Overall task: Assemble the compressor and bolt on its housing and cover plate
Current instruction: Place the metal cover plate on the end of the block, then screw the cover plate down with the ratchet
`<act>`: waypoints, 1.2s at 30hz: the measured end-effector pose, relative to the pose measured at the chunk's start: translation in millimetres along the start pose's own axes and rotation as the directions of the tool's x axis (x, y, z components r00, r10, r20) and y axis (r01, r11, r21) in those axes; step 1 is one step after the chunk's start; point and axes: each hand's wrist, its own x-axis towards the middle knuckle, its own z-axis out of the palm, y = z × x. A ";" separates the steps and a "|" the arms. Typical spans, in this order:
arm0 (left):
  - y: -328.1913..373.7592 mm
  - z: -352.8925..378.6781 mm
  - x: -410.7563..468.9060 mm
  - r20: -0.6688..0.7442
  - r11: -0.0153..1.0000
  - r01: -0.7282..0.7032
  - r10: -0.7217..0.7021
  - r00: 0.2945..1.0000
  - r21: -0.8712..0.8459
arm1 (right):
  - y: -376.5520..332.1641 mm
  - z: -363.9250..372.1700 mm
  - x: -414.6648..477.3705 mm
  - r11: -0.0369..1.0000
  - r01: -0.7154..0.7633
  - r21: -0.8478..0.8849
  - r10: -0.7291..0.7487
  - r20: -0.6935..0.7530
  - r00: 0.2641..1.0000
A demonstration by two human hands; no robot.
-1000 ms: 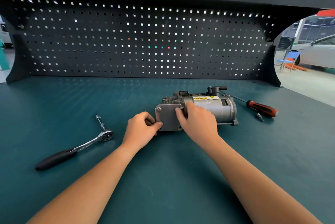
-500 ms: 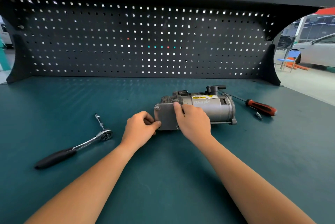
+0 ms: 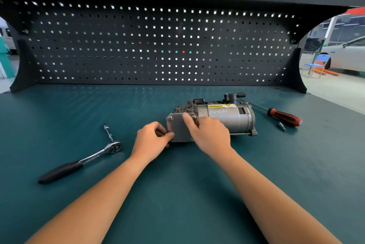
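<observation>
Steadying the compressor point(image 3: 227, 119), which lies on its side mid-tabletop point(image 3: 177, 194) with its cover plate point(image 3: 177, 127) facing near-left, the right hand point(image 3: 209, 135) has slid a little nearer over the last second. Its fingers covered the plate's upper right corner before. Now one straight digit lies across the plate face and the rest curl over the housing edge, clamped there. That shift uncovers the upper-right bolt point(image 3: 194, 116), seated like the upper-left bolt point(image 3: 169, 118).

The left hand point(image 3: 150, 141) has hardly moved: thumb and fingertips stay pinched together at the plate's lower left corner. They are probably on a corner bolt being started by hand, though the fingertips hide it.

With two upper bolts in, the plate looks located, and the job appears to be at finger-threading the lower fasteners. Tightening should follow. The ratchet wrench point(image 3: 83, 159) lies untouched to the left, well apart from the hands. A red-handled screwdriver point(image 3: 284, 116) and a small loose metal piece point(image 3: 281, 125) lie right of the compressor.
</observation>
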 end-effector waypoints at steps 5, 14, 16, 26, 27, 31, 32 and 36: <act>0.3 -0.1 -0.4 -0.002 1.000 0.010 -0.010 1.000 0.001 | 2.4 -3.3 1.3 0.977 0.151 -0.150 -0.167 -0.107 0.980; 1.7 -0.8 -0.9 -0.011 0.999 -0.013 0.013 1.000 0.045 | 2.2 -5.3 -0.8 0.993 0.086 -0.084 -0.091 -0.064 0.994; 2.3 -0.4 -1.9 -0.015 0.998 -0.019 0.020 1.000 0.055 | 0.1 -4.2 -0.1 0.983 0.121 -0.138 -0.135 -0.099 0.986; 3.0 -3.7 -3.1 0.010 0.982 -0.069 0.068 0.998 0.174 | -4.9 -2.0 -3.1 0.993 0.066 -0.096 -0.074 -0.076 0.994; 3.1 -4.7 -3.2 0.020 0.981 -0.077 0.075 0.997 0.179 | -5.6 -1.7 -1.2 0.994 0.061 -0.092 -0.069 -0.078 0.995; 9.1 -17.9 1.3 0.135 0.945 -0.112 0.073 0.988 0.306 | -6.8 -0.3 0.3 0.994 -0.052 0.098 0.050 0.020 0.999; 11.4 -28.9 5.0 0.136 0.925 -0.120 0.075 0.988 0.359 | -4.7 0.1 -0.8 0.990 -0.069 0.125 0.063 0.051 0.997; -2.2 -104.2 19.9 0.047 0.815 0.059 -0.105 0.993 0.577 | 6.6 -1.0 -9.3 0.976 -0.110 0.189 0.068 0.214 0.974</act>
